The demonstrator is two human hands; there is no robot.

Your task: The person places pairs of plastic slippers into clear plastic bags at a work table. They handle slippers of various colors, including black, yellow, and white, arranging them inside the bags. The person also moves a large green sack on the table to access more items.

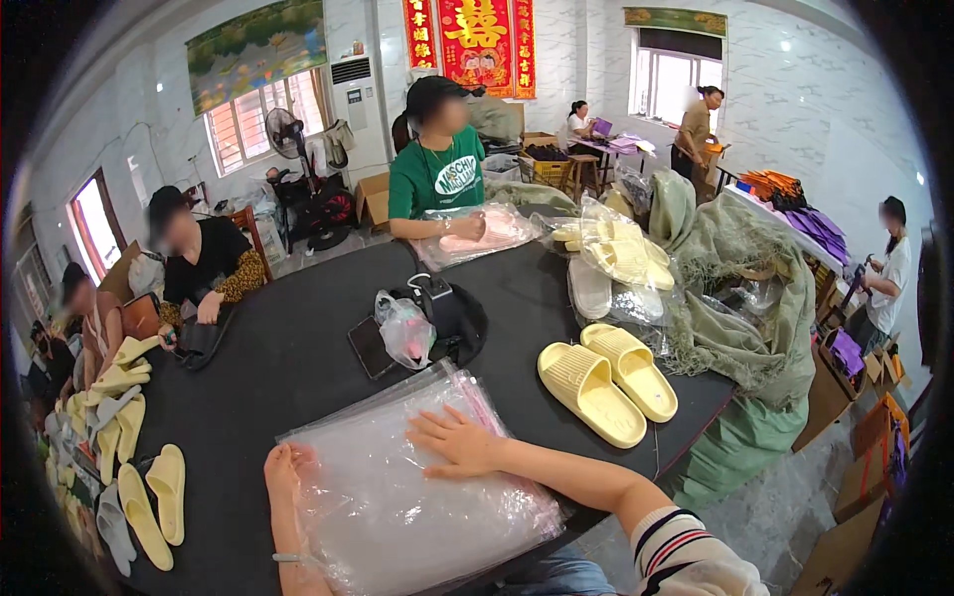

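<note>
Black fan (284, 132) near barred window (235, 136) — red banner (487, 48) on pale wall (577, 60) — green sack (737, 452) beside table (273, 348).

I take this for a small packing workshop: I see people (206, 260) around a large dark table (268, 368), yellow slippers (593, 395) near a stack of clear plastic bags (383, 517), bulging woven sacks (760, 318) alongside, cardboard boxes (845, 551) on the floor, and more worktables behind.
</note>
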